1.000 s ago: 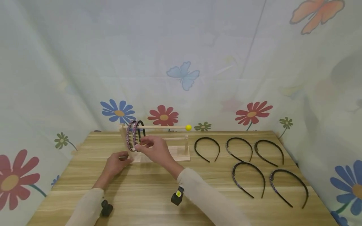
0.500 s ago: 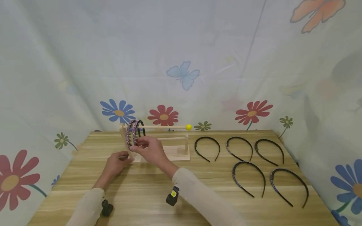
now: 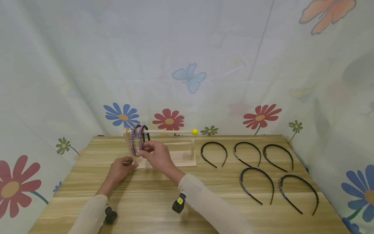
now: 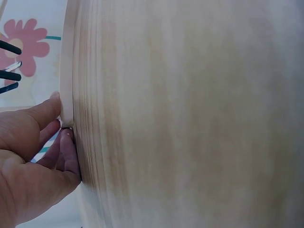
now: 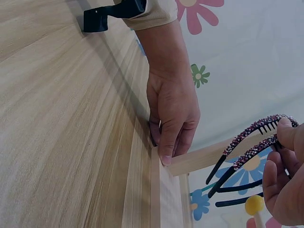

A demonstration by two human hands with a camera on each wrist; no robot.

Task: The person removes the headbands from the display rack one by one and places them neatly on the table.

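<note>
Two headbands with glittery pink-and-purple beaded bands and black comb teeth hang side by side on the upper rod of a wooden rack, near its left post. My right hand pinches the right-hand headband low on its beaded side between thumb and fingers. The other headband hangs just left of it. With thumb and fingers, my left hand grips the left end of the rack's base. In the right wrist view, the left thumb lies on the base and both headbands' black ends hang free.
Several black headbands with beaded sides lie on the wooden table to the right, among them a near one and a far one. A yellow ball caps the rod's right end. A floral curtain stands behind.
My right hand and forearm have shifted slightly left, with the fingers still at the right-hand headband. My left hand stays in place on the base, and the headbands on the table have not moved.
</note>
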